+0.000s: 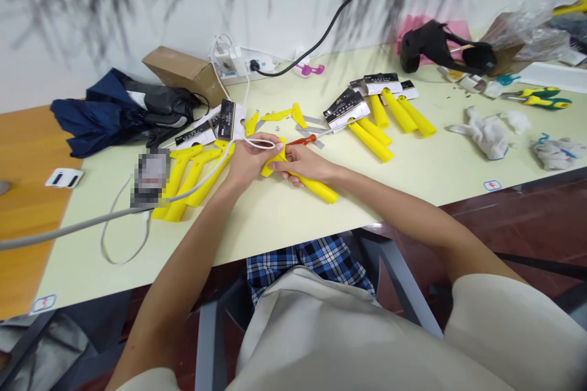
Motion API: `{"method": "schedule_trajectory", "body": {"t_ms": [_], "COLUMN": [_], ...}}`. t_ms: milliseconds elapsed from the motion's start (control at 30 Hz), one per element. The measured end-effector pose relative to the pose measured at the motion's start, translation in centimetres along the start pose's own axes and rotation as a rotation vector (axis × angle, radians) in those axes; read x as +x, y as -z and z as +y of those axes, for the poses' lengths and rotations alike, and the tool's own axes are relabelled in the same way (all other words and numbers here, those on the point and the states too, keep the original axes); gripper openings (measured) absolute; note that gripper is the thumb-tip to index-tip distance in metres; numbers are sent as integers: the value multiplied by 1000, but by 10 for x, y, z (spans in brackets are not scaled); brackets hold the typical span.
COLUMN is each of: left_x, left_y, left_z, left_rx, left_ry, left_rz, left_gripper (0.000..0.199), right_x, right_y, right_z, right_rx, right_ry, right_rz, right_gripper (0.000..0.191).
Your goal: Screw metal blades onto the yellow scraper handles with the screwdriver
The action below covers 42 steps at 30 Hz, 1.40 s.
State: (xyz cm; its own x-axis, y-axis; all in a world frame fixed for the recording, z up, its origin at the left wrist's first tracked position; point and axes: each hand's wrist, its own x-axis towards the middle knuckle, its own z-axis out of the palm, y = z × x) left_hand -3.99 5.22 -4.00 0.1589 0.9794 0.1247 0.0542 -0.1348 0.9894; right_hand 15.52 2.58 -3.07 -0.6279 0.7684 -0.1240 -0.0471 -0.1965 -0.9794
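Both my hands are on one yellow plastic scraper (pixel 320 189) with a T-shaped head, held just above the table. My left hand (pixel 251 156) closes its fingers at the head; whether they also pinch a small part is hidden. My right hand (pixel 308 164) wraps around the neck and upper handle, thumb over it. Just beyond my right hand is a red-handled screwdriver (pixel 303 140), its shaft pointing right. Yellow head pieces (pixel 277 115) and grey metal strips (pixel 314 120) lie behind my hands. A white cable (pixel 202 182) passes in front of my left wrist.
Yellow scrapers (pixel 181 180) lie at left, others (pixel 371 137) with black-and-white cards at right. A power strip (pixel 247 65), cardboard box (pixel 186 70) and dark blue umbrella (pixel 103 107) stand at the back. Crumpled gloves (pixel 486 134) and pliers (pixel 541 96) lie far right.
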Motion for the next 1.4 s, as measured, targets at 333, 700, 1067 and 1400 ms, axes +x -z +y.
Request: {"method": "schedule_trajectory", "body": {"t_ms": [333, 700, 1067, 1400], "left_x": [-1, -3, -2, -5], "left_y": [1, -5, -5, -3], "left_z": [-3, 10, 10, 15], "left_rx": [-74, 15, 44, -17], "left_ry": [14, 28, -8, 37], "left_rz": [-34, -12, -17, -76], "left_gripper": [38, 49, 50, 48], "right_x": [0, 0, 0, 0], "right_y": [3, 2, 4, 5], "right_z": [0, -2, 2, -3], "right_rx": [-1, -34, -102, 16], "right_ry": [-22, -24, 2, -39], "right_rz": [5, -20, -25, -34], "right_gripper": [39, 38, 43, 41]}}
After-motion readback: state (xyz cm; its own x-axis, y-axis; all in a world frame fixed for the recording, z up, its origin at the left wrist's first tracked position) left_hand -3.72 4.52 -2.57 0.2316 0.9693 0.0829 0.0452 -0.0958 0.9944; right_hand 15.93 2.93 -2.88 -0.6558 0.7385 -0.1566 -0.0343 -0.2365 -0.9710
